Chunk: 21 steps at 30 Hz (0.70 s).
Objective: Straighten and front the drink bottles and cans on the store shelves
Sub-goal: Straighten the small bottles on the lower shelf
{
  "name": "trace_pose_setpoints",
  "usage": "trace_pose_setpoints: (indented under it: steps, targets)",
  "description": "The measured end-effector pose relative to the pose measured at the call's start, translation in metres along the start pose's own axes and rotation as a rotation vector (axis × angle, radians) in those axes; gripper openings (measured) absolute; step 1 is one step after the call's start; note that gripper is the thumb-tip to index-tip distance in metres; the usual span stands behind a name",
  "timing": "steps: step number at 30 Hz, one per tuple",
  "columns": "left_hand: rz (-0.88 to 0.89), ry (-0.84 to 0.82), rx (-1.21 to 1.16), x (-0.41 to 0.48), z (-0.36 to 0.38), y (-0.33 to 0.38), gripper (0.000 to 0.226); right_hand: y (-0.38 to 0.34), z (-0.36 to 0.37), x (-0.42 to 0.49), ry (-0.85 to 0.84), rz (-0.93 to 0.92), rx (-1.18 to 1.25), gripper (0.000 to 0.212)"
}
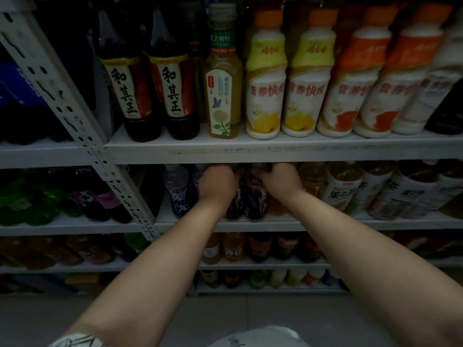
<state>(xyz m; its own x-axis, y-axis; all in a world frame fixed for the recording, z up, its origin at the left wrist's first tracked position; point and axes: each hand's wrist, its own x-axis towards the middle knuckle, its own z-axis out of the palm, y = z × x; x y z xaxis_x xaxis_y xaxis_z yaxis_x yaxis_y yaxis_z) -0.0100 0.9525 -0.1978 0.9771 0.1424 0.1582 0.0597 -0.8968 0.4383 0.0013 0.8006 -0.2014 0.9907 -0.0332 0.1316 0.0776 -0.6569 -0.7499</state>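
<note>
Reaching hands (217,185) (285,182) half hidden under shelf (275,150)

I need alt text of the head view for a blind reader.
The left hand and right hand reach into a dim store shelf, at the tops of dark bottles; the upper shelf hides their fingers. It holds dark, green and white drink bottles.

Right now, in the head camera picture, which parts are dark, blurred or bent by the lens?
Head view: dim overall, with the pale tea bottle sharpest; the orange-labelled bottles at the right edge smear; the left hand and right hand reach into deep shadow under the upper shelf, fingers unreadable; the grey upright post leans, a wide-angle bend.
</note>
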Motion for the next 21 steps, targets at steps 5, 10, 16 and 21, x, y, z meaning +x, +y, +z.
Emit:
trace_pose_setpoints:
  steps: [5,10,16,21]
  targets:
    - [0.107,-0.095,-0.062,0.006,-0.006,-0.01,0.031,0.001,0.002,-0.003,0.141,-0.061,-0.118,0.051]
    - [0.172,-0.195,-0.133,0.011,-0.009,-0.016,0.026,0.009,0.003,0.0,-0.045,-0.084,-0.108,0.03]
    - [0.104,0.04,-0.185,0.006,-0.004,-0.012,0.036,0.003,0.004,0.001,0.061,-0.042,0.024,0.048]
    - [0.067,-0.001,-0.155,0.009,-0.002,-0.011,0.038,0.0,0.008,-0.004,0.141,-0.094,-0.033,0.052]
